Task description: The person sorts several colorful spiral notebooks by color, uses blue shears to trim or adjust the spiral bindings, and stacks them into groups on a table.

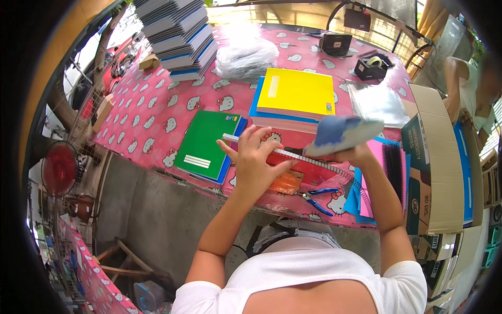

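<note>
- Bench [130,131]: carries the work near its front edge, pink patterned cover. Looks slick to me, so I'd expect loose covers to slide.
- Stack [183,42]: tall, far left, leaning. Reads heavy; I'd keep elbows off it.
- Yellow book [298,91]: on top of a pile behind the work. Flat and stiff by the look.
- Green book [209,144]: lies left of the left grip, blue one under it. Same stiffness, I'd guess.
- Blue-grey piece [342,137]: up in the right grip, blurred, I can't tell what it is. Looks light.
- Right grip [356,153]: closed on that piece from below, fingers mostly hidden.
- Left grip [256,154]: fingers spread, thumb and index either side of the spine. Can't tell if it's pinching or just steadying.
- Spine [308,157]: slants across the front of the bench, between the grips. Looks thin, fairly stiff lengthwise. I'd hold it near mid-length, thumb against fingers, light squeeze.
- Coil [355,183]: trails off the spine's right end. Springy, easily bent, I'd judge; take it close to the spine, not by the tail.
- Cutters [320,205]: blue handles, lying splayed, near the front edge.
</note>
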`<action>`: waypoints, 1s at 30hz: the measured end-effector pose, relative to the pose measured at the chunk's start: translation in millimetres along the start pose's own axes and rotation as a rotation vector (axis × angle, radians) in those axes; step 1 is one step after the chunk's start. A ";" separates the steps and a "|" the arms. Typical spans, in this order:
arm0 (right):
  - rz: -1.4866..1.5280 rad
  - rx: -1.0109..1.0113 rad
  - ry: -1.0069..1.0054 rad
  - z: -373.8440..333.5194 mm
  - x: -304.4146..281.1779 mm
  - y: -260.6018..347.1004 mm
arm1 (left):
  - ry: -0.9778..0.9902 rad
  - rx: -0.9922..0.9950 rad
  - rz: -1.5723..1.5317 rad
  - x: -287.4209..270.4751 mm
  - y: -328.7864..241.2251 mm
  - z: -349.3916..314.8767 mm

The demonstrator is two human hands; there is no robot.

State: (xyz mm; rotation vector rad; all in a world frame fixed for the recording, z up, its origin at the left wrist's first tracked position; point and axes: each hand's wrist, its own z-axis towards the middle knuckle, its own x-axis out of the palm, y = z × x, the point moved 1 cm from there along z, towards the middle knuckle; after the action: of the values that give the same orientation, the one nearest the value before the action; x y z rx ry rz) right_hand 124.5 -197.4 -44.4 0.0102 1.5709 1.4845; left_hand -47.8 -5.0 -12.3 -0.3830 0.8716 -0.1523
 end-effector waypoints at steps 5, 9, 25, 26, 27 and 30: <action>0.404 0.098 0.071 1.9 4.1 -1.5 | 0.015 0.002 -0.092 6.4 25.5 0.7; 0.026 0.015 0.071 17.1 15.8 5.9 | 0.101 -0.013 -0.075 6.1 29.7 4.4; 0.303 0.030 0.174 56.5 30.6 36.0 | -0.133 -0.089 -0.097 -15.6 57.6 3.9; 0.618 0.005 0.185 57.0 28.5 43.7 | -0.131 -0.149 -0.170 -14.6 62.7 6.4; 0.299 -0.455 0.176 68.6 36.2 31.2 | -0.113 -0.201 -0.251 -7.8 64.6 7.6; -0.398 0.045 0.167 85.4 44.6 37.0 | -0.077 -0.231 -0.335 -2.3 79.9 -4.8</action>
State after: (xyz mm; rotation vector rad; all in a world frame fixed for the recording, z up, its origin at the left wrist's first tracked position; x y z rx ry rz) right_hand 130.8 -95.8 -27.1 -0.3878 1.6244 1.1593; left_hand -54.9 68.1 -44.4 -0.7462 0.7461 -0.3451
